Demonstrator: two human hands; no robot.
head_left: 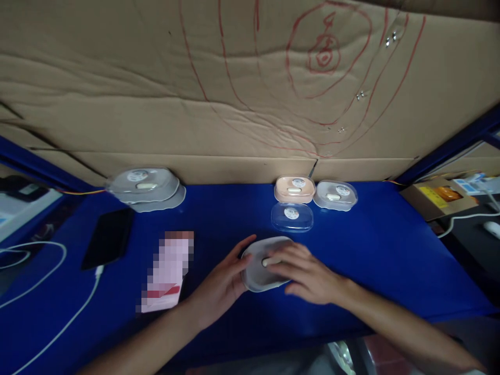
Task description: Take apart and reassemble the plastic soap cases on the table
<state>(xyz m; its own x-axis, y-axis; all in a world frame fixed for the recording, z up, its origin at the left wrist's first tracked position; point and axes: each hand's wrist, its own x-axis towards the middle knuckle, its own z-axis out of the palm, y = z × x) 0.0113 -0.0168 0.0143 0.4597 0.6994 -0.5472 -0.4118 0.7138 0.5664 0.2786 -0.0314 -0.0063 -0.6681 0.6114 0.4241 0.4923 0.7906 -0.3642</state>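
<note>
Clasping a grey oval plastic container (264,278) near the front edge of the blue surface (390,255), a curled left hand (223,278) faces a loosely splayed right hand (312,272) touching the white oblong knob (265,262).

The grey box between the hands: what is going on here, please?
The left hand grips the grey box by its side, and the right hand is over it, at the pale piece. Just beyond, a clear lid lies on the blue table. Farther back stands a covered pink box.
</note>
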